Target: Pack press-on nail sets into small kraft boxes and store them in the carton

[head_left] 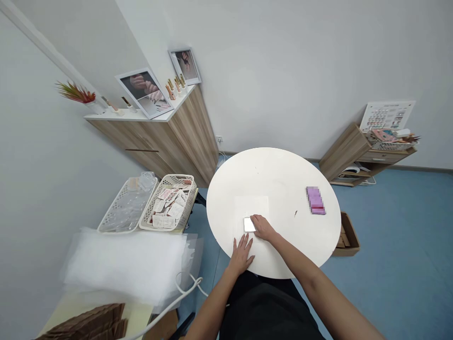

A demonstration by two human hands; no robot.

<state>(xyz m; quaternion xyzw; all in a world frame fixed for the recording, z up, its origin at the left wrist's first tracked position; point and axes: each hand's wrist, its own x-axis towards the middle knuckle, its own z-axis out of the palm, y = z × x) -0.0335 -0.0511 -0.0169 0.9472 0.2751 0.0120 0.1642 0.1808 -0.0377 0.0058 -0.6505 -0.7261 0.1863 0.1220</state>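
The small white rectangular piece (249, 225) lies near the edge of the table closest to you, on a faint, pale sheet (252, 204). Your right hand (262, 227) has its fingers drawn together at the piece's right end; I cannot tell whether you pinch it or only press on it. Your left hand (241, 255) is spread palm down, fingertips just short of the piece's lower edge. Judging by how things lie, the piece is already set on the sheet, which looks flat, with nothing folded over it; how much is left I cannot tell. Around this is the white oval table (279, 174), with a blurred purple packet (315, 200) to your right. Beyond the table, on your left, are a basket (187, 213) of printed cards (173, 210) and a stack of translucent sheets (127, 264).
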